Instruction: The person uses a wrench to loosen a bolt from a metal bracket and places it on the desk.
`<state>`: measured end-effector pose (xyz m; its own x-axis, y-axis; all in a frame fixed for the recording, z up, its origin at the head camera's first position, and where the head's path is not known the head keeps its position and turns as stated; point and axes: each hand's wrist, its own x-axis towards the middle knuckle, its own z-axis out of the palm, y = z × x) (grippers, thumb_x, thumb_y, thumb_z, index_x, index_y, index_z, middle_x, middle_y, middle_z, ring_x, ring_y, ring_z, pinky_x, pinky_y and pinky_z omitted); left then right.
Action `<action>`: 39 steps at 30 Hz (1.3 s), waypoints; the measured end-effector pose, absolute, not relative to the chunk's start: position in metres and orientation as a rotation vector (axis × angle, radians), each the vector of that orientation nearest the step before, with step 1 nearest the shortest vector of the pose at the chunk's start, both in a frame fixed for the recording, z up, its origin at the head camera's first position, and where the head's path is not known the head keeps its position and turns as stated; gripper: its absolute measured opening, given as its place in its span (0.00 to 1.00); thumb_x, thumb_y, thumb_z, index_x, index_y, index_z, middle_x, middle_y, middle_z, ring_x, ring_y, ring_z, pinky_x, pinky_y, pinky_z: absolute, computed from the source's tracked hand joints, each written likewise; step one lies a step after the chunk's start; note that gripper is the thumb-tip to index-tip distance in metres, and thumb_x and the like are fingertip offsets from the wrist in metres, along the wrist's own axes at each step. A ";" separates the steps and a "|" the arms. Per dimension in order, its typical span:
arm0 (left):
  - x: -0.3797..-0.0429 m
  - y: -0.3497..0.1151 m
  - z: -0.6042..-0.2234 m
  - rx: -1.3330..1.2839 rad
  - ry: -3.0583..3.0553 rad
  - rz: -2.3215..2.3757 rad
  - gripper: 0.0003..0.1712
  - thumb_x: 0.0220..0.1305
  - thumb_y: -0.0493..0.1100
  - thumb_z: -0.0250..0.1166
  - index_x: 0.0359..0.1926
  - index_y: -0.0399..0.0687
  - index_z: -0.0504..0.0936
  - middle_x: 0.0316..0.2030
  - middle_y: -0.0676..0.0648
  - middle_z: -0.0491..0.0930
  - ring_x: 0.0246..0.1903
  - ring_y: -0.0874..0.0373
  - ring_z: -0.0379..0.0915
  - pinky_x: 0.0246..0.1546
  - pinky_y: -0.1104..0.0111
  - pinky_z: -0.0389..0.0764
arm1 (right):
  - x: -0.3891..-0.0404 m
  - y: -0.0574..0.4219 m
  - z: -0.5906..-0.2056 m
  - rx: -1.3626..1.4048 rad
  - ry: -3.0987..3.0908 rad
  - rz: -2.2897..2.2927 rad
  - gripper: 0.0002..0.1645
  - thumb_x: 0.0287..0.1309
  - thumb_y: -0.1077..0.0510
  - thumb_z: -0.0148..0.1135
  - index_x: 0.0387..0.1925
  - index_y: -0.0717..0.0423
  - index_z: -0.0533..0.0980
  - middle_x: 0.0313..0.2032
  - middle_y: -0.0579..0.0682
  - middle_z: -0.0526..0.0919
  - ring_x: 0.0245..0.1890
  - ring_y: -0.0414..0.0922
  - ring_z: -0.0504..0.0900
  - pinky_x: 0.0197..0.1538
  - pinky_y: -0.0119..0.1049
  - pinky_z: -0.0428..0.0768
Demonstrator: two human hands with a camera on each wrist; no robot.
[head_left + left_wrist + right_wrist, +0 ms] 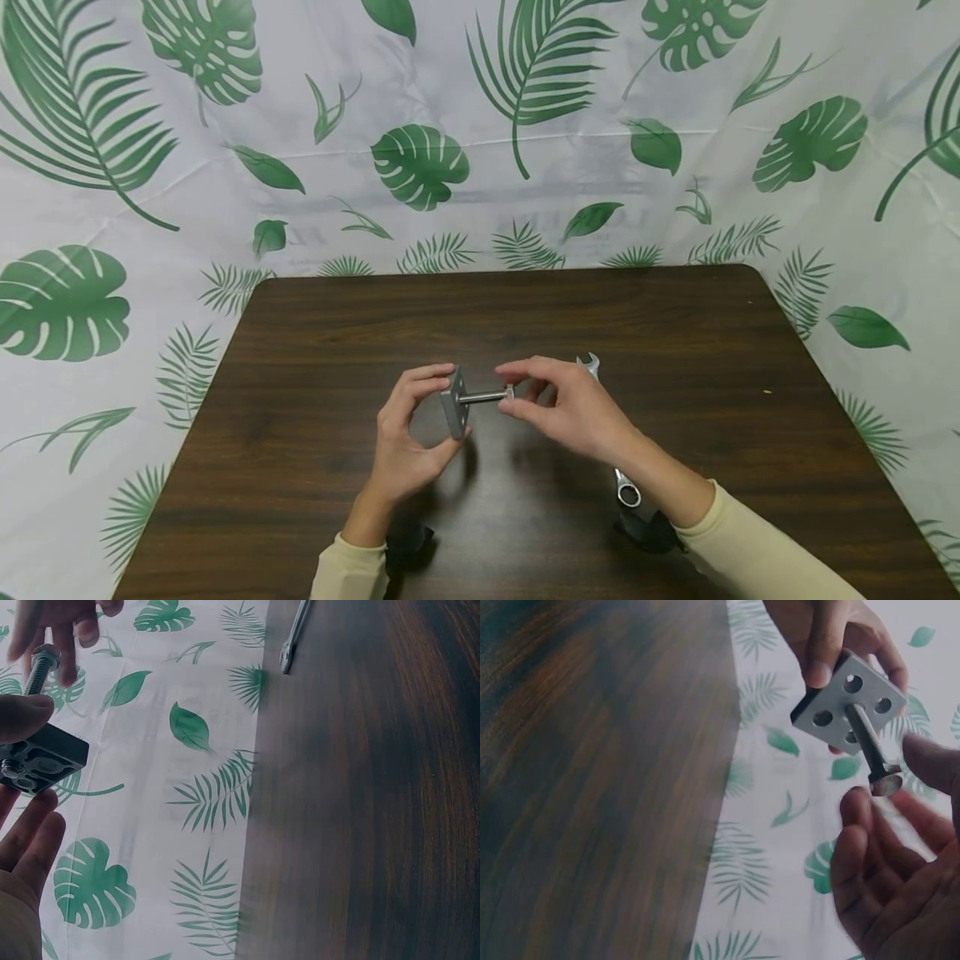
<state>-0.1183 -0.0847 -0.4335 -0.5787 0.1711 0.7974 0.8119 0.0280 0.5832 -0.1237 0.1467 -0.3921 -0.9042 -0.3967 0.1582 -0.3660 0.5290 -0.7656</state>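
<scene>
My left hand (405,433) grips a small grey square plate (832,712) by its edges, thumb on one side and fingers on the other. The plate has several round holes. A long metal bolt (866,739) runs through its middle, its head pointing toward my right hand (573,404). In the left wrist view, the plate's recessed back (49,761) shows the bolt's other end poking through. My right hand's thumb and fingers are spread loosely around the bolt head (886,784), with gaps showing in the right wrist view. Both hands hold above the table.
A combination wrench (628,492) lies on the dark wooden table (337,333), partly hidden under my right forearm. Black objects (648,532) show beside each wrist. A white cloth with green leaf prints (420,167) hangs behind and around the table.
</scene>
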 end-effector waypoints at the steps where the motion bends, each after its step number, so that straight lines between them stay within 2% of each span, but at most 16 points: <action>1: -0.118 -0.085 -0.433 -0.997 -1.786 -1.591 0.26 0.58 0.40 0.71 0.48 0.22 0.73 0.50 0.26 0.74 0.52 0.37 0.73 0.57 0.65 0.73 | -0.124 0.146 -0.392 -0.632 2.708 -1.332 0.18 0.61 0.48 0.67 0.52 0.43 0.82 0.39 0.36 0.84 0.32 0.36 0.80 0.33 0.35 0.80; 3: -0.118 -0.085 -0.433 -0.998 -1.784 -1.592 0.26 0.58 0.40 0.71 0.48 0.22 0.73 0.50 0.26 0.74 0.52 0.37 0.73 0.57 0.65 0.73 | -0.123 0.146 -0.391 -0.555 2.680 -1.303 0.19 0.65 0.42 0.61 0.51 0.45 0.82 0.36 0.35 0.84 0.31 0.37 0.80 0.33 0.35 0.80; 5: -0.118 -0.085 -0.433 -1.000 -1.785 -1.592 0.26 0.58 0.40 0.71 0.48 0.22 0.73 0.50 0.26 0.74 0.52 0.37 0.73 0.57 0.65 0.73 | -0.123 0.147 -0.391 -0.526 2.647 -1.299 0.18 0.66 0.42 0.59 0.50 0.46 0.82 0.32 0.35 0.84 0.29 0.38 0.81 0.31 0.36 0.80; 9: -0.118 -0.085 -0.434 -1.002 -1.781 -1.600 0.26 0.57 0.39 0.71 0.47 0.22 0.73 0.50 0.26 0.74 0.52 0.37 0.73 0.57 0.65 0.73 | -0.123 0.147 -0.391 -0.638 2.650 -1.329 0.11 0.62 0.53 0.67 0.46 0.45 0.83 0.33 0.35 0.83 0.29 0.37 0.80 0.32 0.35 0.80; 12: -0.118 -0.085 -0.434 -1.004 -1.777 -1.612 0.26 0.57 0.38 0.71 0.47 0.22 0.72 0.50 0.25 0.73 0.52 0.37 0.73 0.57 0.64 0.73 | -0.124 0.146 -0.392 -0.785 2.676 -1.364 0.14 0.55 0.62 0.72 0.43 0.44 0.84 0.38 0.35 0.82 0.30 0.35 0.79 0.32 0.33 0.80; 14: -0.118 -0.086 -0.435 -1.004 -1.775 -1.615 0.26 0.57 0.38 0.71 0.47 0.21 0.72 0.49 0.25 0.73 0.52 0.37 0.73 0.57 0.65 0.73 | -0.124 0.146 -0.393 -0.852 2.669 -1.388 0.17 0.52 0.63 0.73 0.44 0.45 0.84 0.40 0.36 0.81 0.30 0.35 0.79 0.31 0.33 0.80; 16: -0.118 -0.086 -0.435 -1.001 -1.775 -1.612 0.26 0.57 0.38 0.71 0.47 0.21 0.72 0.49 0.25 0.73 0.52 0.36 0.73 0.57 0.65 0.73 | -0.124 0.146 -0.394 -0.862 2.662 -1.403 0.19 0.52 0.61 0.74 0.47 0.45 0.83 0.41 0.37 0.81 0.31 0.36 0.79 0.31 0.33 0.80; 18: -0.118 -0.086 -0.434 -0.994 -1.777 -1.609 0.26 0.57 0.38 0.71 0.47 0.21 0.72 0.49 0.25 0.73 0.51 0.36 0.73 0.57 0.65 0.73 | -0.125 0.146 -0.394 -0.822 2.680 -1.380 0.20 0.55 0.55 0.72 0.51 0.45 0.82 0.44 0.38 0.82 0.32 0.36 0.79 0.32 0.34 0.80; 22: -0.118 -0.087 -0.434 -0.987 -1.782 -1.607 0.26 0.57 0.38 0.72 0.47 0.22 0.72 0.49 0.25 0.74 0.52 0.37 0.73 0.57 0.64 0.73 | -0.125 0.144 -0.393 -0.656 2.689 -1.299 0.22 0.64 0.42 0.62 0.57 0.42 0.78 0.47 0.37 0.82 0.37 0.36 0.79 0.37 0.36 0.79; 26: -0.118 -0.087 -0.435 -0.990 -1.779 -1.608 0.26 0.57 0.38 0.72 0.47 0.22 0.72 0.49 0.25 0.73 0.52 0.37 0.73 0.57 0.64 0.73 | -0.126 0.144 -0.394 -0.534 2.604 -1.306 0.21 0.68 0.38 0.54 0.52 0.43 0.80 0.37 0.37 0.84 0.33 0.41 0.80 0.33 0.37 0.78; 29: -0.119 -0.087 -0.435 -0.992 -1.775 -1.604 0.26 0.57 0.38 0.72 0.47 0.22 0.72 0.49 0.25 0.74 0.51 0.36 0.73 0.57 0.64 0.73 | -0.127 0.144 -0.395 -0.518 2.535 -1.377 0.18 0.70 0.43 0.53 0.45 0.48 0.83 0.28 0.41 0.83 0.26 0.45 0.79 0.29 0.37 0.77; 31: -0.119 -0.087 -0.436 -0.994 -1.777 -1.603 0.26 0.56 0.38 0.72 0.47 0.22 0.72 0.50 0.26 0.74 0.51 0.37 0.73 0.57 0.65 0.73 | -0.129 0.145 -0.396 -0.526 2.500 -1.423 0.17 0.71 0.46 0.54 0.44 0.51 0.83 0.27 0.43 0.84 0.26 0.47 0.79 0.29 0.37 0.77; 36: -0.120 -0.088 -0.437 -0.994 -1.785 -1.595 0.26 0.55 0.36 0.73 0.47 0.22 0.73 0.50 0.26 0.74 0.52 0.38 0.73 0.57 0.65 0.73 | -0.129 0.145 -0.397 -0.615 2.553 -1.468 0.08 0.64 0.55 0.65 0.43 0.49 0.84 0.35 0.41 0.85 0.32 0.44 0.80 0.33 0.36 0.79; 39: -0.120 -0.088 -0.437 -0.987 -1.786 -1.592 0.26 0.56 0.38 0.72 0.47 0.22 0.73 0.49 0.26 0.74 0.51 0.37 0.73 0.57 0.65 0.73 | -0.128 0.145 -0.397 -0.699 2.593 -1.487 0.11 0.57 0.61 0.70 0.42 0.46 0.84 0.39 0.39 0.84 0.36 0.41 0.80 0.33 0.37 0.80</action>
<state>-0.1198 -0.0879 -0.4374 -0.5817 0.1642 0.7967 0.8102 0.0303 0.5853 -0.1282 0.1447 -0.3969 -0.8940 -0.4187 0.1596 -0.3493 0.4280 -0.8336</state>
